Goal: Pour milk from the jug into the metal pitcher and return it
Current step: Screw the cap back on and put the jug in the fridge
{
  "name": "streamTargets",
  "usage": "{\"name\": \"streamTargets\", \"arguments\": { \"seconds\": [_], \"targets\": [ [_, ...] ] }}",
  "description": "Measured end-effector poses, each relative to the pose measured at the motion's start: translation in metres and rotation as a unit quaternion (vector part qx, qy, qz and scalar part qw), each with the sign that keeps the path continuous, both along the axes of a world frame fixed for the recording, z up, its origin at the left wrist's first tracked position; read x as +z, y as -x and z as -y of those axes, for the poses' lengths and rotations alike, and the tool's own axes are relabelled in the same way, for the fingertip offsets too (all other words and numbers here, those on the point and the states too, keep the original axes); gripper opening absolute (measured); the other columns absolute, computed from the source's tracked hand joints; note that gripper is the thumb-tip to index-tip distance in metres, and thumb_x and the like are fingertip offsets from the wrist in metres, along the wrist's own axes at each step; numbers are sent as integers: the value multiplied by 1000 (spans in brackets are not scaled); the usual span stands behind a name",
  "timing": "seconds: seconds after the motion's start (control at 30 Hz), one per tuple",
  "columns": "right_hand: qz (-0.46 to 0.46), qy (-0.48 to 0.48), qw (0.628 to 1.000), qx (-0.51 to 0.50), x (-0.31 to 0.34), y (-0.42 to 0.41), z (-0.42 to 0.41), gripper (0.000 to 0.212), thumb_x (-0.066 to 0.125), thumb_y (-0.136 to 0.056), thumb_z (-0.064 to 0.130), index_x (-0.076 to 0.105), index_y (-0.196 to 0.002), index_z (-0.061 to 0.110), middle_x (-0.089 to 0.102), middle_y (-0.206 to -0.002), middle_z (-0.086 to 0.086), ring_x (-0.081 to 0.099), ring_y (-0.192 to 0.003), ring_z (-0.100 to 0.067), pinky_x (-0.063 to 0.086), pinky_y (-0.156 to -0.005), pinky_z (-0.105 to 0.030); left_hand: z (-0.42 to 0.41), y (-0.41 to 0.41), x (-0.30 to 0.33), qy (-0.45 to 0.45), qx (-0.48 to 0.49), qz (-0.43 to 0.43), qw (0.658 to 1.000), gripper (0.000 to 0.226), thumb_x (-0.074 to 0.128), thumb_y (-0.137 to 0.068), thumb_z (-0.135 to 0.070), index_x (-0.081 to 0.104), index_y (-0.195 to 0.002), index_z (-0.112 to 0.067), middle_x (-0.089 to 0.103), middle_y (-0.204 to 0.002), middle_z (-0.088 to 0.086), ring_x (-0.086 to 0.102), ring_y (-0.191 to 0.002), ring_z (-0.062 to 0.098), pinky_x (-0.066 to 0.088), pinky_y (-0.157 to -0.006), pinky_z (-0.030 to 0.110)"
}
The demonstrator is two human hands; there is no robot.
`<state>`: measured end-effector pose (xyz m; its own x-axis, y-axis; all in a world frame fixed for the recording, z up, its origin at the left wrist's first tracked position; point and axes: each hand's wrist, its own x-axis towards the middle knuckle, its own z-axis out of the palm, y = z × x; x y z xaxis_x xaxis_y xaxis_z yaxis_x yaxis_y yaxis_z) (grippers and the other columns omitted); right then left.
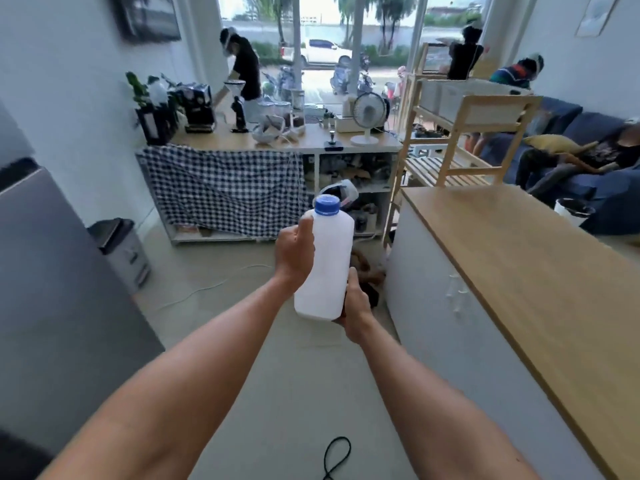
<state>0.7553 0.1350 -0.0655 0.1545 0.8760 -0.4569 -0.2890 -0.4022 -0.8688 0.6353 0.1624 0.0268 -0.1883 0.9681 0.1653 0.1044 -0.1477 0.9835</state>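
Gripping the white milk jug (323, 265) in mid-air over the floor, the left hand (294, 258) wraps its upper side, thumb pressed up near the shoulder, while the right hand (356, 306) cups its lower corner, fingers closed beneath. The blue cap (326, 204) is on. One jug, one cap, two hands; no metal pitcher is visible. The jug tilts slightly; a slack grip might let the smooth plastic slide. The black cord (337, 457) on the floor could trip a step. The wooden counter (540, 271) stands just right.
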Motion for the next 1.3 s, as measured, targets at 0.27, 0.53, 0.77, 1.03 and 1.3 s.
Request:
{"name": "streamTargets", "arguments": {
  "seconds": [0.27, 0.53, 0.77, 1.03, 1.3],
  "targets": [
    [-17, 12, 991, 132, 1, 180, -26, 66, 40, -92, 77, 70, -121, 25, 79, -109, -4, 77, -95, -25, 65, -77, -45, 3, 179, 1, -1, 132, -55, 990, 62, 43, -105, -45, 42, -47, -24, 44, -42, -7, 41, -42, 5, 37, -57, 29],
    [-10, 28, 966, 257, 0, 320, -34, 73, 47, -86, 79, 70, -119, 19, 76, -114, -10, 76, -95, -28, 65, -77, -46, 26, 312, -1, 26, 292, -40, 955, 68, 45, -108, -37, 36, -42, -25, 39, -39, -11, 38, -43, 10, 33, -56, 28],
    [-6, 35, 925, 379, -4, 421, -37, 68, 46, -92, 76, 68, -120, 19, 74, -117, -10, 75, -99, -29, 64, -78, -45, 52, 395, -6, 47, 410, -20, 911, 60, 43, -109, -38, 39, -52, -21, 46, -41, -11, 44, -42, 5, 33, -54, 24],
    [21, 23, 841, 540, -6, 510, -43, 56, 47, -96, 68, 72, -105, 19, 78, -103, -7, 76, -90, -28, 61, -86, -55, 79, 457, -5, 46, 576, 19, 816, 53, 43, -100, -46, 43, -55, -19, 50, -55, -3, 46, -56, 19, 37, -60, 34],
    [29, 33, 738, 674, 4, 557, -38, 48, 49, -95, 60, 71, -102, 18, 78, -100, -8, 76, -93, -31, 62, -86, -53, 99, 470, 1, 41, 698, 64, 712, 53, 48, -88, -53, 34, -46, -23, 38, -50, -8, 36, -54, 20, 31, -61, 35]
  ]
}}
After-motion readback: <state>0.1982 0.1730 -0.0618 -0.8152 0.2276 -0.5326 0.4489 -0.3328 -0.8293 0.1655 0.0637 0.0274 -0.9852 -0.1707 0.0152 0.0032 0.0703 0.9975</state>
